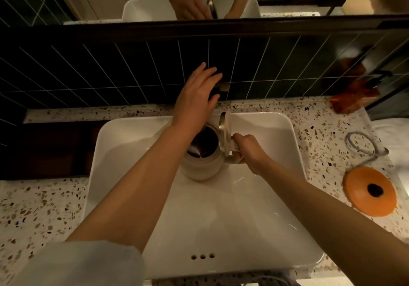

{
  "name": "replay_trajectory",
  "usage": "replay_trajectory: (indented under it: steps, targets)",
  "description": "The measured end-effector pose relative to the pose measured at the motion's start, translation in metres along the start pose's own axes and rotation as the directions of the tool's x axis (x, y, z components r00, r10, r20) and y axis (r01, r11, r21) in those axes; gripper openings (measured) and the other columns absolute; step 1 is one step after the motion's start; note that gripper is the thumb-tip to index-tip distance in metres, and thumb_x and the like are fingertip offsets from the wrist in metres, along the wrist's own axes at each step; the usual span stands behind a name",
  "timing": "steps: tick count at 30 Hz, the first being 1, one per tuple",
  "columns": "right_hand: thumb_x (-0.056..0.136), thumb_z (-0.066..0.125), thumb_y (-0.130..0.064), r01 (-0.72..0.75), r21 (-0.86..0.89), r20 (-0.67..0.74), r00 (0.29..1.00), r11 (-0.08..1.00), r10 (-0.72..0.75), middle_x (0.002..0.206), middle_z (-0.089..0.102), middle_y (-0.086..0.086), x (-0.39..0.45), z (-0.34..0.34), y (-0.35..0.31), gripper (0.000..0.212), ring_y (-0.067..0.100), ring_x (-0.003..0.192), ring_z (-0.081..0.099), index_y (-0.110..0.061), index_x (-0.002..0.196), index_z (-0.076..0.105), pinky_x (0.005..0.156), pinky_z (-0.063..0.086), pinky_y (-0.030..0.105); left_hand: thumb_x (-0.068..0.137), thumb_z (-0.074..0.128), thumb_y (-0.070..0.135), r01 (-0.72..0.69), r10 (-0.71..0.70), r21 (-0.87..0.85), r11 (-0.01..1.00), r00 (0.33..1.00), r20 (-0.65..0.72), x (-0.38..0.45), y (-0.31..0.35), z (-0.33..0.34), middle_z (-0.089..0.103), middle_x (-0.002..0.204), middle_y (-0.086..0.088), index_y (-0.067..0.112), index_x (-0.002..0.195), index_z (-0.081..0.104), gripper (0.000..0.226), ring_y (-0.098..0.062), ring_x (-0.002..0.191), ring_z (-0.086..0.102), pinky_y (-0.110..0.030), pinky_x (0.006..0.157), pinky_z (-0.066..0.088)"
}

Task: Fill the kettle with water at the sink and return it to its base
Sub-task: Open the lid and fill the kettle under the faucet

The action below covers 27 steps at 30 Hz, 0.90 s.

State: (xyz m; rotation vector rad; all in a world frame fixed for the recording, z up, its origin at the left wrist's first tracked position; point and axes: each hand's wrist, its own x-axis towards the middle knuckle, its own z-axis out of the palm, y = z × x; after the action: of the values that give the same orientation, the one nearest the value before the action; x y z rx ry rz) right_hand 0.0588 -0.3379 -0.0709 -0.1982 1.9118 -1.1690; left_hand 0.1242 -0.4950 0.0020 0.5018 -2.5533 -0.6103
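Note:
A cream kettle (202, 166) stands upright inside the white sink (221, 219), its lid (223, 128) flipped open so the dark inside shows. My right hand (247, 150) grips the kettle's handle on its right side. My left hand (197, 95) reaches over the kettle to the black wall-mounted tap (218, 86), fingers spread on or just above it; the tap is mostly hidden by the hand. I cannot tell whether water is running. The orange round kettle base (369, 190) lies on the counter to the right of the sink.
A grey cord (363, 144) curls behind the base on the speckled counter (39, 208). An amber bottle (354, 95) stands at the back right against the dark tiled wall. A mirror above reflects both hands.

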Motion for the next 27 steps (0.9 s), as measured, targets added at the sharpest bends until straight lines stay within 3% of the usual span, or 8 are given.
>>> replay_trajectory:
  steps: [3, 7, 11, 17, 22, 24, 27]
  targets:
    - [0.089, 0.041, -0.017, 0.0, -0.005, -0.002, 1.0, 1.0, 0.0, 0.057, 0.048, 0.013, 0.001, 0.001, 0.0, 0.031, 0.029, 0.065, 0.047, -0.005, 0.063, 0.052, 0.069, 0.045, 0.042, 0.091, 0.064, 0.024, -0.023, 0.011, 0.133, 0.991, 0.996, 0.091, 0.012, -0.009, 0.008, 0.045, 0.15, -0.01, 0.011, 0.141, 0.048, 0.054, -0.027, 0.146, 0.028, -0.038, 0.12, 0.012]
    - [0.09, 0.04, -0.018, 0.004, 0.007, -0.002, 1.0, 1.0, -0.004, 0.052, 0.046, 0.01, 0.004, 0.001, 0.0, 0.036, 0.024, 0.058, 0.044, -0.009, 0.056, 0.048, 0.068, 0.042, 0.041, 0.089, 0.065, 0.021, -0.038, 0.034, 0.162, 0.986, 0.999, 0.025, 0.017, -0.014, 0.013, 0.059, 0.137, -0.016, 0.006, 0.129, 0.06, 0.043, -0.033, 0.137, 0.044, -0.041, 0.117, 0.022]
    - [0.089, 0.041, -0.018, 0.001, 0.015, -0.005, 1.0, 1.0, -0.001, 0.053, 0.046, 0.009, 0.005, 0.002, 0.002, 0.036, 0.022, 0.056, 0.043, -0.01, 0.055, 0.048, 0.067, 0.041, 0.04, 0.089, 0.064, 0.02, -0.046, 0.042, 0.182, 0.982, 0.999, 0.025, 0.018, -0.014, 0.012, 0.061, 0.134, -0.017, 0.004, 0.126, 0.061, 0.041, -0.036, 0.135, 0.046, -0.043, 0.116, 0.025]
    - [0.089, 0.042, -0.019, -0.002, 0.017, -0.002, 1.0, 1.0, 0.002, 0.051, 0.046, 0.008, 0.006, 0.001, 0.001, 0.036, 0.021, 0.055, 0.044, -0.01, 0.054, 0.048, 0.067, 0.042, 0.04, 0.094, 0.058, 0.027, 0.035, -0.037, 0.052, 0.998, 0.999, 0.023, 0.024, -0.017, 0.002, 0.058, 0.14, -0.009, 0.01, 0.132, 0.057, 0.042, -0.028, 0.141, 0.039, -0.039, 0.119, 0.023]
    - [0.09, 0.041, -0.019, -0.01, -0.003, 0.004, 1.0, 1.0, 0.01, 0.053, 0.046, 0.007, 0.005, 0.002, -0.001, 0.035, 0.021, 0.056, 0.044, -0.011, 0.058, 0.049, 0.068, 0.043, 0.041, 0.093, 0.061, 0.022, 0.109, -0.105, -0.057, 0.992, 0.992, 0.065, 0.02, -0.012, -0.001, 0.046, 0.15, -0.009, 0.013, 0.139, 0.05, 0.049, -0.024, 0.147, 0.027, -0.035, 0.12, 0.012]
    - [0.091, 0.041, -0.019, -0.011, -0.008, 0.004, 1.0, 1.0, 0.011, 0.052, 0.047, 0.007, 0.005, 0.002, -0.001, 0.035, 0.021, 0.055, 0.044, -0.01, 0.058, 0.049, 0.068, 0.043, 0.041, 0.093, 0.061, 0.021, 0.143, -0.142, -0.061, 0.988, 0.99, 0.016, 0.009, -0.014, -0.001, 0.041, 0.154, -0.007, 0.014, 0.143, 0.046, 0.053, -0.024, 0.149, 0.02, -0.038, 0.121, 0.007]
    - [0.09, 0.041, -0.019, -0.008, -0.006, 0.006, 1.0, 1.0, 0.008, 0.051, 0.047, 0.007, 0.006, 0.002, -0.001, 0.035, 0.02, 0.055, 0.043, -0.011, 0.057, 0.048, 0.068, 0.042, 0.041, 0.094, 0.058, 0.019, 0.324, -0.353, -0.213, 0.922, 0.928, -0.116, -0.027, -0.021, -0.003, 0.04, 0.154, -0.003, 0.016, 0.144, 0.044, 0.052, -0.019, 0.149, 0.018, -0.039, 0.122, 0.01]
